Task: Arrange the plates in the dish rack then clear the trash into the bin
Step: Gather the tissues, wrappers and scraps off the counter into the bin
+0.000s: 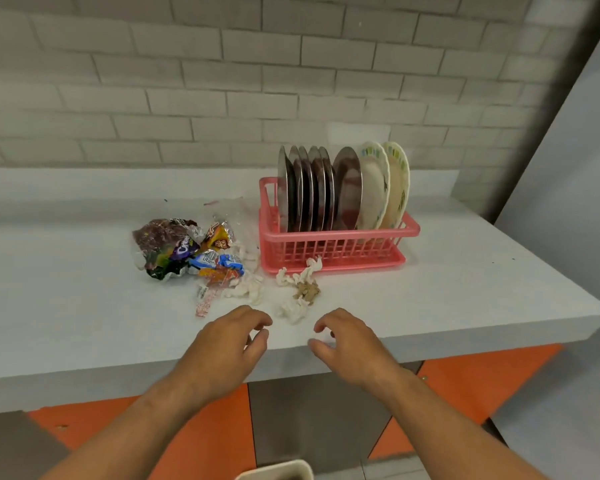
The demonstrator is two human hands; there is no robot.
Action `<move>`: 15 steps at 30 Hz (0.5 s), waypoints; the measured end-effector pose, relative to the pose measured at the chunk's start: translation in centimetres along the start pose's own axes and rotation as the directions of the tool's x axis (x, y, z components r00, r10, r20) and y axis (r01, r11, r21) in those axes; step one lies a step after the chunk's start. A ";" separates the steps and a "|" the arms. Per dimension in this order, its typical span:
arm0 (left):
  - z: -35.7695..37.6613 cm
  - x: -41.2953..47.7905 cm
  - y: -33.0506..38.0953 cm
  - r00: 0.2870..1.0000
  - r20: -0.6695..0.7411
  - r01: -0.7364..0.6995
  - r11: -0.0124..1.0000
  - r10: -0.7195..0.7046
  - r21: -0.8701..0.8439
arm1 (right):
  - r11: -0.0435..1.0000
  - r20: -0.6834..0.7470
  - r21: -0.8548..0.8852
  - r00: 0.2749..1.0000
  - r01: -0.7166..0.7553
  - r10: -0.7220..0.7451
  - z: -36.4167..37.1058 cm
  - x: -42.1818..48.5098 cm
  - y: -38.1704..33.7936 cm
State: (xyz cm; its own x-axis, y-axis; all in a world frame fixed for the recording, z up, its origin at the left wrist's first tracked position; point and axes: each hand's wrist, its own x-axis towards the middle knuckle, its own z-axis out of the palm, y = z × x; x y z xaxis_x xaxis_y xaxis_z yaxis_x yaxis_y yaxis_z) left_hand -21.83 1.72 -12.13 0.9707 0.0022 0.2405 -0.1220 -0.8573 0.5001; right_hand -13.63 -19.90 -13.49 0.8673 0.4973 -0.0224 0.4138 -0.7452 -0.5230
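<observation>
The bin (278, 471), at 6 o'clock in the view, is cut off by the lower edge; only its pale rim shows. The left forearm (146, 420) and right forearm (440, 417) run off that edge too. The plates (326, 188) have their lower parts hidden behind the rack (329, 251) wall, and the metal ones overlap, so their count is unclear. Print on the wrappers (187, 251), at 9 o'clock of the rack, is too blurred to read. The brown scrap (307, 292) by the tissue (298, 275), at 6 o'clock of the rack, is too small to identify.
</observation>
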 end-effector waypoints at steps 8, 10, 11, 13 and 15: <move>-2.1 5.8 -4.7 0.997 -0.009 -0.081 0.996 0.081 -0.034 | 0.969 -0.102 -0.155 0.979 -0.191 0.177 4.1 7.3 -3.5; -2.1 7.2 -5.4 0.995 0.006 -0.100 0.994 0.101 -0.046 | 0.943 -0.147 -0.240 0.969 -0.231 0.200 5.0 8.2 -3.6; -2.0 7.8 -5.7 0.994 0.014 -0.111 0.993 0.112 -0.049 | 0.933 -0.158 -0.288 0.972 -0.217 0.177 5.3 8.4 -3.6; -1.7 8.8 -5.8 0.990 0.033 -0.138 0.989 0.140 -0.054 | 0.919 -0.143 -0.369 0.986 -0.136 0.089 6.0 8.3 -3.3; -1.2 9.7 -5.6 0.984 0.045 -0.169 0.984 0.171 -0.061 | 0.923 -0.127 -0.379 0.992 -0.070 0.023 6.2 7.7 -2.5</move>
State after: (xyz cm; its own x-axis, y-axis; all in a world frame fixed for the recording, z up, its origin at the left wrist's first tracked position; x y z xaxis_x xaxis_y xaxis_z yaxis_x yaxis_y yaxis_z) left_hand -11.95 7.13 -11.61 0.9437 -0.1681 0.2849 -0.2964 -0.8122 0.5025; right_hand -9.68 -11.41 -17.62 0.9046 0.4197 0.0742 0.4262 -0.8908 -0.1576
